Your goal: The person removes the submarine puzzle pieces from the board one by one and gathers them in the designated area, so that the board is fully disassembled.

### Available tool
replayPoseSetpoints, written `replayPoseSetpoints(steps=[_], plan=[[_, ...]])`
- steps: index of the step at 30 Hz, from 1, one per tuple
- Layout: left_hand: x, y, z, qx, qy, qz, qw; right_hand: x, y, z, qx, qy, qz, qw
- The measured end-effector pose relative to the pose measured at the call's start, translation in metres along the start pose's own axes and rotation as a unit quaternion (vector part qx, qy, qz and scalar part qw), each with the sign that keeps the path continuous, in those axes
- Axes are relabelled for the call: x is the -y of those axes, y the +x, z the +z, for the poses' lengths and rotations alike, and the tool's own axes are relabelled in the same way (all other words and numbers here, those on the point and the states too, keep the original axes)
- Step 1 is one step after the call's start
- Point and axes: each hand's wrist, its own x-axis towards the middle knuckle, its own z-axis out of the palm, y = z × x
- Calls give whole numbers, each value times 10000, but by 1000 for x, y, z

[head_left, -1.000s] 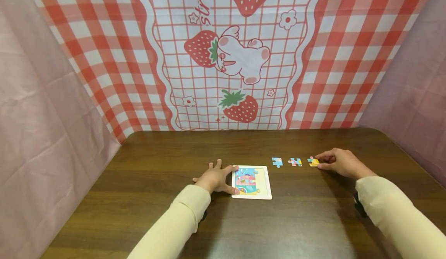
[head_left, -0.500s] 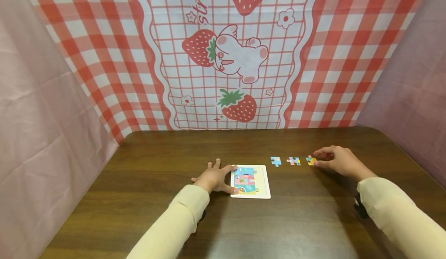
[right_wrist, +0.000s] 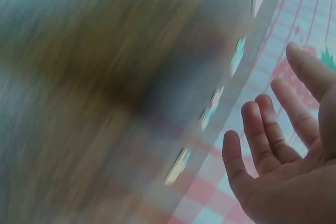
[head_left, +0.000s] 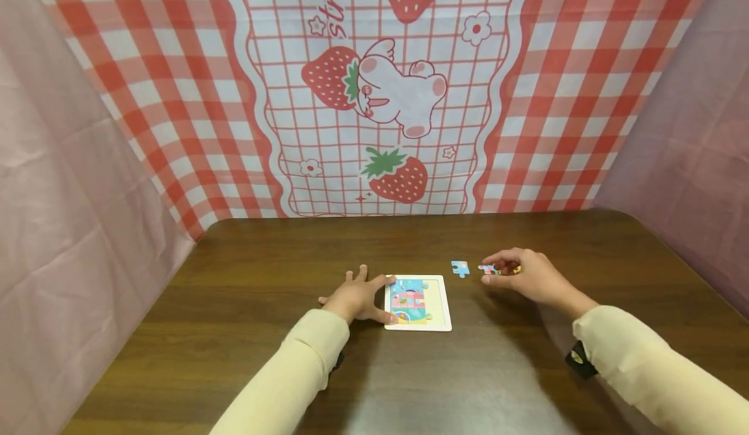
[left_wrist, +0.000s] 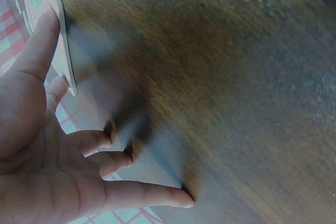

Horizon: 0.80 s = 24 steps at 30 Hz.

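My left hand spreads its fingers, with thumb and index finger resting on the left edge of a white jigsaw tray. Joined pieces fill the tray's left part; its right part shows bare cream board. To the right of the tray lie three loose puzzle pieces in a row: a blue one, a pink-and-blue one and a yellow one. Over the latter two hovers my right hand, partly covering them. The right wrist view shows its fingers apart from every piece, holding nothing.
Everything lies on a brown wooden table. A red-and-white checked cloth with strawberries hangs behind its far edge, and pink cloth closes the left and right sides. A dark band sits at the right wrist.
My right hand has left the yellow piece and moved left, above the middle piece. My left hand stays on the tray. The whole view has shifted slightly.
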Motion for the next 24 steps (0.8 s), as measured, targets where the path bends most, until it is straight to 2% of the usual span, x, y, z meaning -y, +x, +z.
replayPoseSetpoints(steps=[7,13,19,24], plan=[[1,0,0,18,-36,30,10000,26,7,22,44,147,-92,9998],[0,-3,0,17,-92,68,9999,46,14,41,281,330,-68,9990],[0,-3,-1,0,-94,41,9999,60,22,56,377,338,72,9987],[1,-3,-1,-15,-102,37,9999,67,28,70,429,83,350,9984]])
